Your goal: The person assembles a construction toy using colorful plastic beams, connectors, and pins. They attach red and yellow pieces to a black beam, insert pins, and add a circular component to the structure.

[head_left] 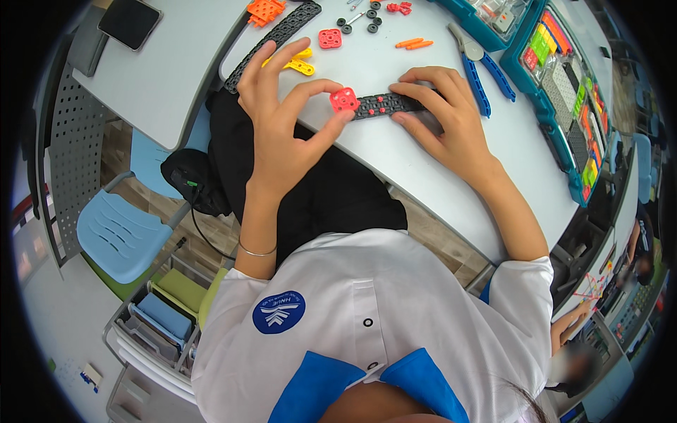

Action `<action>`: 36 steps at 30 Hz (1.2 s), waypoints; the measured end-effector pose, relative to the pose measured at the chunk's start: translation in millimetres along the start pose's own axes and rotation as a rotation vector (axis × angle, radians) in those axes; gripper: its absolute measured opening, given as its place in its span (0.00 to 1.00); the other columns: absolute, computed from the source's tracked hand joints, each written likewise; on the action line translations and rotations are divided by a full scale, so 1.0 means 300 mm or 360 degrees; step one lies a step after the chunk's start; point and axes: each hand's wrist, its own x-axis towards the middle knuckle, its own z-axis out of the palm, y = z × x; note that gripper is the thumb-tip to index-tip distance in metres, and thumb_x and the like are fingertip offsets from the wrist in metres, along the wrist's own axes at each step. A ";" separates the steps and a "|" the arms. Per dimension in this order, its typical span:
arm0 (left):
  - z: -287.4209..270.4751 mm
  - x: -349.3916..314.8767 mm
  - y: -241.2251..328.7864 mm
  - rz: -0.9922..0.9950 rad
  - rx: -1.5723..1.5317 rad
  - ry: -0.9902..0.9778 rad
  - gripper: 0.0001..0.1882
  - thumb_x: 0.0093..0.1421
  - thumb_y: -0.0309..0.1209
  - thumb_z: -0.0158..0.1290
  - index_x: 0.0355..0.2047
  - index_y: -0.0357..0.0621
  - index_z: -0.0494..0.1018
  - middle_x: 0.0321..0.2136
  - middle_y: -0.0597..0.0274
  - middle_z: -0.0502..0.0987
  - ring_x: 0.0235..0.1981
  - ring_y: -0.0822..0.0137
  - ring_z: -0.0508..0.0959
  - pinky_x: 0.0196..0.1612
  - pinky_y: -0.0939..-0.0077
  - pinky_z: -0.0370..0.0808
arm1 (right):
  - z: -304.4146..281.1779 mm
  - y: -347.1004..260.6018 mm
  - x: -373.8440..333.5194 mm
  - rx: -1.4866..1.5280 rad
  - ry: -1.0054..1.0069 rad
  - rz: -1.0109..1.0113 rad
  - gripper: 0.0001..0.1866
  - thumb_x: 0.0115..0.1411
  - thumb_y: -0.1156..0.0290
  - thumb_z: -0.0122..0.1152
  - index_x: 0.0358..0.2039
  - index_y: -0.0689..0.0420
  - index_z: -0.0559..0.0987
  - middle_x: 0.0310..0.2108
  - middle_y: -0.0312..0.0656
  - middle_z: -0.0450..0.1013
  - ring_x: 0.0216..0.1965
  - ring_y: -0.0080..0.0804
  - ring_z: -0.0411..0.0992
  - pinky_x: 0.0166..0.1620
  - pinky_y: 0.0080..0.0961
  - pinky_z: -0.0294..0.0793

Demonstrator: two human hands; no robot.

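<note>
Between the thumb and forefinger of my left hand is a small red square connector piece, the other fingers spread upward. It meets or nearly meets the left end of a dark grey perforated building beam; whether the two are joined I cannot tell. Several small red pegs stick up from the beam. My right hand grips the beam's right end, fingertips on the far edge and thumb on the near edge. Its palm hides the rest of that end.
Beyond my hands lie another red square piece, yellow beams, a long dark beam, orange pegs and black wheels. Blue-handled pliers rest right, beside a teal parts case. A phone lies far left.
</note>
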 end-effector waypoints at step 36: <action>0.004 -0.026 0.060 -0.0249 -0.0338 0.0215 0.18 0.49 0.29 0.72 0.42 0.46 0.84 0.38 0.65 0.84 0.48 0.65 0.78 0.53 0.67 0.69 | -0.039 -0.090 0.221 0.1365 -0.0130 0.0219 0.07 0.63 0.74 0.66 0.42 0.59 0.83 0.42 0.37 0.80 0.43 0.28 0.75 0.47 0.25 0.72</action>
